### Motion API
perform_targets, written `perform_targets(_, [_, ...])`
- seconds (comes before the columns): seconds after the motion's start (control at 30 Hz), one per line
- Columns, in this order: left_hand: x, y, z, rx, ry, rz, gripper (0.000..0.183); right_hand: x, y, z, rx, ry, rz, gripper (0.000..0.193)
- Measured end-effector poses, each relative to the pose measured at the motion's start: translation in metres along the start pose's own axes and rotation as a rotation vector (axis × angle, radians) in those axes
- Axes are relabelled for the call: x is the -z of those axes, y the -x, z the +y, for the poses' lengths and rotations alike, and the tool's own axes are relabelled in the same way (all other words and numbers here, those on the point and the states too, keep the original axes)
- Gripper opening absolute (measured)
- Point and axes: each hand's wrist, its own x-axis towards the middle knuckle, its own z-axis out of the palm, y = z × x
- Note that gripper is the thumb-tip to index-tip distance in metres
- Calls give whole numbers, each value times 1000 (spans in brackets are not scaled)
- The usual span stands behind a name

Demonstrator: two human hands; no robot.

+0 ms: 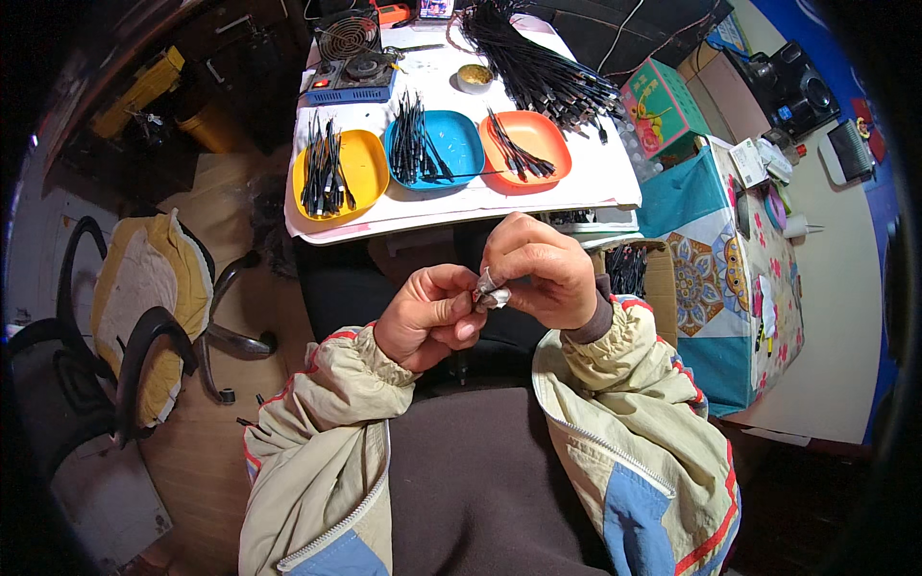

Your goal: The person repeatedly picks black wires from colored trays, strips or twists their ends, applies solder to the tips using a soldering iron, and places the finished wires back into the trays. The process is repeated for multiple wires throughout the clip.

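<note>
My left hand (430, 315) and my right hand (540, 269) meet in front of my chest, just short of the table's near edge. Thumb and fingers of the left are pinched together on something small, mostly hidden. The right hand's fingertips are closed too, with crumpled whitish wrapping (493, 293) at them; whether it is worn on the fingers or held cannot be told. Beyond the hands stand a yellow tray (373, 144), a blue tray (465, 134) and an orange tray (557, 144), each holding short black cables (325, 178).
A large bundle of black cables (547, 67) lies on the white table (423, 213). Near it are a small bowl (473, 79) and a blue device with a fan (351, 82). An office chair (154, 336) stands left; a cloth-covered table (706, 278) stands right.
</note>
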Motion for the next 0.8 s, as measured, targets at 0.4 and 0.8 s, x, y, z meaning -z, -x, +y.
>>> perform_targets(0.4, [-27,10,28,-171,-828,230,14,-25,16,-7,-318,-445,211,10])
perform_targets(0.8, [-28,0,35,-300,-1201,262,13,-7,14,13,-190,-28,146,14])
